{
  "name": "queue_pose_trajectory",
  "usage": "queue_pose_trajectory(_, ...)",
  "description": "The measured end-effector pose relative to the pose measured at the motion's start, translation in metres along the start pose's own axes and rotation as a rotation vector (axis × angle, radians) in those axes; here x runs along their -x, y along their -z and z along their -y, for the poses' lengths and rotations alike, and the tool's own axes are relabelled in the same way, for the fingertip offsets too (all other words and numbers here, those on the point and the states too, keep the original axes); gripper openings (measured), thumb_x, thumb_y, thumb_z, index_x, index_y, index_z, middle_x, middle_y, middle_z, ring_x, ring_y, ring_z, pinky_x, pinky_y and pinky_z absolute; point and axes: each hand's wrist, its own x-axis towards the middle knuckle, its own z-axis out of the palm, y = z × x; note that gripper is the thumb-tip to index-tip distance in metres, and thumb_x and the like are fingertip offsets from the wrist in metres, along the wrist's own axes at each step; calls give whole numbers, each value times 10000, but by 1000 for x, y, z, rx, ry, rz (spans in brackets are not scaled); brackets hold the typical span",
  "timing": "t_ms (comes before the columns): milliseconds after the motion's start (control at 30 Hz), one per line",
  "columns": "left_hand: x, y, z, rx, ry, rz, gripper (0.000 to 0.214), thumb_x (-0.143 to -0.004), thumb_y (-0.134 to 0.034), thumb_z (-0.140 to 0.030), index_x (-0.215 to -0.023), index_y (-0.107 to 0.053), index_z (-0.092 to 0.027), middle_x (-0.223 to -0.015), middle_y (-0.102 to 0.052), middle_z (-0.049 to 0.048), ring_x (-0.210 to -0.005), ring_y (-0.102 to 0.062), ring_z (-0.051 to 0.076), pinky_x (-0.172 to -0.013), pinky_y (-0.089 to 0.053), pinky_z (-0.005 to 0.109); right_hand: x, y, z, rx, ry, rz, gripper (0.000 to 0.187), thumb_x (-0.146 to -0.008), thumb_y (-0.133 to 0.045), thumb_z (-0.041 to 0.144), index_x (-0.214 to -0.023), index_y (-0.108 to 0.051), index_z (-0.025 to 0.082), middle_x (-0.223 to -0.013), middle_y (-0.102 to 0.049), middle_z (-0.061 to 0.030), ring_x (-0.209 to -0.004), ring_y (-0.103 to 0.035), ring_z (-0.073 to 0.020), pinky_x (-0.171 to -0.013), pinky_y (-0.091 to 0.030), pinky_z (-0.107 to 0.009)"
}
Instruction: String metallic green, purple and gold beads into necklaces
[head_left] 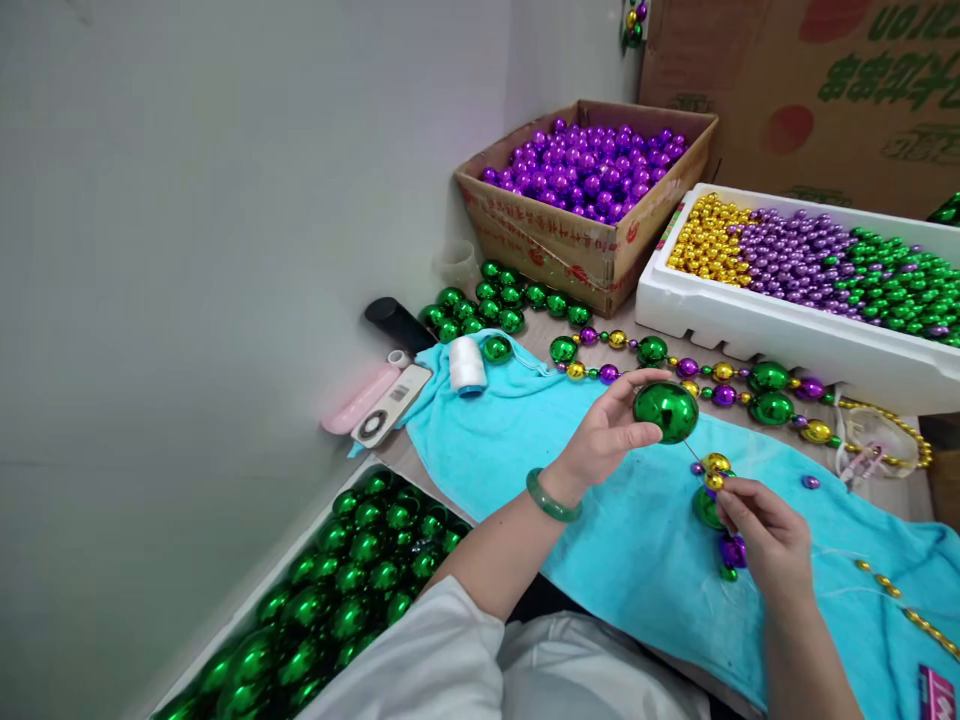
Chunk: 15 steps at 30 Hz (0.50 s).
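Observation:
My left hand (609,432) is closed on a large shiny green ball (666,411), held above a turquoise towel (637,540). A thin needle or thread runs from the ball down to my right hand (765,535), which pinches a strand of small gold, purple and green beads (716,480). A green bangle (551,498) sits on my left wrist. A finished string of green, gold and purple beads (720,372) lies on the table just beyond my hands.
A cardboard box of purple balls (592,170) stands at the back. A white foam tray (765,320) holds gold, purple and green beads. A tray of green balls (352,580) lies at lower left. A white thread spool (466,365), loose green balls (495,300) and a phone (390,405) lie near the wall.

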Motion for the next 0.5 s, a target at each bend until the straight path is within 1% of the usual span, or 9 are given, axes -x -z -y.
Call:
queue_pose_trajectory(133,0,-2,3,49,-5,-44,558,-657,-818,-303,-1171,-611,-243,-1107,-630,57,-1019,-600,199,-866,-489,296,2,-3,1,-16,-17,13,119,-769,-715,307,-814,-713,197,-588,-590,5,-512,-507,-99,-457,-416,-207)
queue_pose_trajectory(233,0,-1,3,9,-18,-58,562,-650,-826,-302,-1165,-610,-234,-1113,-629,60,-1012,-604,198,-857,-494,290,4,-2,3,18,3,-13,124,-768,-714,305,-819,-717,192,-598,-599,-1,-530,-518,-103,-474,-427,-208)
queue_pose_trajectory(367,-1,-2,1,-52,-61,-52,519,-678,-812,-248,-1158,-615,-230,-1088,-633,51,-995,-609,170,-853,-494,261,3,-1,8,69,33,-37,131,-757,-719,305,-802,-718,182,-601,-608,-7,-538,-537,-109,-489,-445,-211)
queue_pose_trajectory(433,-1,-4,1,-11,-44,-73,511,-684,-810,-269,-1154,-612,-232,-1077,-635,45,-984,-612,164,-854,-494,262,3,-2,10,68,34,-27,136,-760,-715,311,-795,-715,179,-590,-603,-8,-530,-537,-113,-481,-445,-215)
queue_pose_trajectory(500,-2,-6,1,48,2,-101,507,-687,-806,-310,-1147,-607,-235,-1079,-636,43,-977,-617,170,-852,-496,278,4,-2,11,60,27,-13,141,-767,-709,318,-798,-714,180,-581,-600,-7,-520,-534,-116,-469,-442,-218)
